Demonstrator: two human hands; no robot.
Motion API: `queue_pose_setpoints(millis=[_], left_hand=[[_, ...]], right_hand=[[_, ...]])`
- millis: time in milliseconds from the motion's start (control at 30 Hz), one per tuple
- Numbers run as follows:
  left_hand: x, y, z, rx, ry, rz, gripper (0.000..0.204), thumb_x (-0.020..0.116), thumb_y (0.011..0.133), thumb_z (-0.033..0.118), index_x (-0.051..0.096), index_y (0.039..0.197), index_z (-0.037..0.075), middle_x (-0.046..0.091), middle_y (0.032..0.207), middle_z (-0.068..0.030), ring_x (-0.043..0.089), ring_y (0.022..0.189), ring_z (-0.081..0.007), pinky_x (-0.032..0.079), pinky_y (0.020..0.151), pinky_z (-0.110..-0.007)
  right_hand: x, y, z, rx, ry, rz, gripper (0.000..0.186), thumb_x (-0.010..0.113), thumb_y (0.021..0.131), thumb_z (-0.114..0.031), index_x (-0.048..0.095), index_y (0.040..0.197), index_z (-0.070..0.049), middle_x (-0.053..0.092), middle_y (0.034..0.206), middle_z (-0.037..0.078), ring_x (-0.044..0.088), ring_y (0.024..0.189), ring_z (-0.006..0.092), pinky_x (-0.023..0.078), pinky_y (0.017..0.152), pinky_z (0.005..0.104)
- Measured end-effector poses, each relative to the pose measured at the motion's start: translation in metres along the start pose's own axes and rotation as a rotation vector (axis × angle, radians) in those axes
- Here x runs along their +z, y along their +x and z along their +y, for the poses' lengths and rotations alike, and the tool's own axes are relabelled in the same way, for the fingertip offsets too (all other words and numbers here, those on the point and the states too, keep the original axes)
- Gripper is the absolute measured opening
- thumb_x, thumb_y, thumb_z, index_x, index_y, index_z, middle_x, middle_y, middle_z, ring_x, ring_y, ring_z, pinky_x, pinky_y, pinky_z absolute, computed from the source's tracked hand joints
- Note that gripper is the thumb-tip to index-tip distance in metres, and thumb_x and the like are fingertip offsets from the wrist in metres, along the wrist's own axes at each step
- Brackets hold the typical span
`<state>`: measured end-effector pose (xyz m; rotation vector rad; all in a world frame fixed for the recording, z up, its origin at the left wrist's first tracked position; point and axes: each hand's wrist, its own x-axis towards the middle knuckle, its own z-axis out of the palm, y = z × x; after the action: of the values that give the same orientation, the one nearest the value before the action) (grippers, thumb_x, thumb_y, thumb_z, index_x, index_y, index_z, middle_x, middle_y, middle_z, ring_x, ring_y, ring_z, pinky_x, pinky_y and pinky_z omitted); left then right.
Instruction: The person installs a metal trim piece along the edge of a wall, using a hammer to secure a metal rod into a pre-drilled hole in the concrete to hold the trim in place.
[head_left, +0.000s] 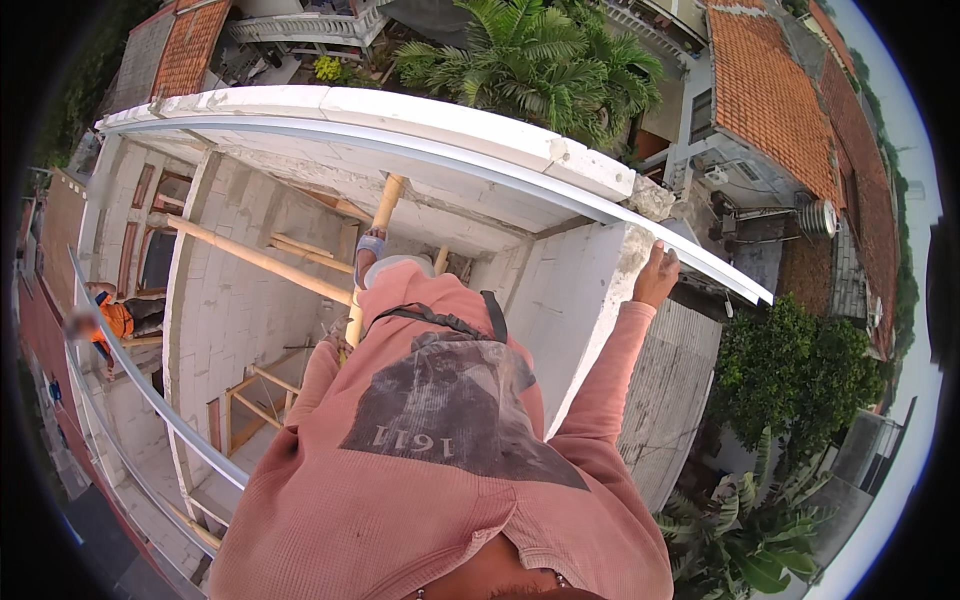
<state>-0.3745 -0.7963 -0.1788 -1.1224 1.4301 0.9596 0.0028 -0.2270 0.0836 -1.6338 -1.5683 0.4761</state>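
One long pale metal rail (420, 150) already lay along the white block wall (560, 300) in the head view, the right hand (655, 277) at two o'clock closed on it, the left hand (338, 343) at nine o'clock against a bamboo pole (372, 250), grip unclear; fixing undone, no containers visible.

Faded pink long-sleeved shirt (440, 470), dark chest print (worn), black strap (440, 320)
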Motion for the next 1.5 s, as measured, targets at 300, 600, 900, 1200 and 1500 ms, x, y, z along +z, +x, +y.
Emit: queue_pose_setpoints(millis=[300,600,900,1200,1500], left_hand=[[0.026,-0.023,0.069,0.138,0.114,0.005,0.052,0.047,0.096,0.060,0.046,0.072,0.013,0.049,0.050,-0.0041,0.047,0.039,-0.0208,0.038,0.038,-0.036],[0.066,-0.051,0.113,0.265,0.177,-0.005,0.052,0.048,0.096,0.060,0.047,0.072,0.013,0.051,0.051,-0.0054,0.048,0.040,-0.0214,0.039,0.038,-0.036],[0.069,-0.042,0.094,0.239,0.215,0.017,0.052,0.048,0.096,0.060,0.047,0.073,0.013,0.053,0.053,-0.0066,0.049,0.040,-0.0219,0.040,0.039,-0.037],[0.027,-0.031,0.094,0.366,0.223,0.074,0.052,0.048,0.096,0.060,0.047,0.074,0.013,0.055,0.054,-0.0078,0.050,0.041,-0.0225,0.041,0.039,-0.037],[0.122,-0.116,0.156,1.246,0.766,0.015,0.055,0.051,0.096,0.058,0.056,0.091,0.004,0.069,0.083,-0.0135,0.067,0.079,-0.0227,0.049,0.061,-0.034]], right_hand=[[-0.171,-0.079,-0.305,-0.614,1.577,-0.786,0.040,0.050,0.103,-0.031,0.057,0.119,0.005,0.065,0.100,0.014,0.065,0.092,0.0284,0.050,0.092,0.0426],[-0.190,-0.101,-0.312,-0.726,1.489,-0.752,0.043,0.049,0.103,-0.034,0.058,0.120,0.004,0.065,0.106,0.015,0.063,0.099,0.0276,0.045,0.097,0.0424],[-0.185,-0.100,-0.304,-0.705,1.460,-0.649,0.046,0.048,0.103,-0.037,0.058,0.122,0.003,0.064,0.112,0.016,0.061,0.106,0.0268,0.040,0.103,0.0423],[-0.145,-0.083,-0.251,-0.310,1.038,-0.218,0.049,0.047,0.102,-0.040,0.059,0.124,0.003,0.064,0.118,0.017,0.059,0.113,0.0259,0.035,0.108,0.0421],[-0.006,-0.120,0.042,0.357,-0.864,0.137,0.093,0.062,0.080,-0.072,0.042,0.143,-0.008,0.049,0.137,0.021,0.041,0.134,0.0371,0.026,0.111,0.0556]])
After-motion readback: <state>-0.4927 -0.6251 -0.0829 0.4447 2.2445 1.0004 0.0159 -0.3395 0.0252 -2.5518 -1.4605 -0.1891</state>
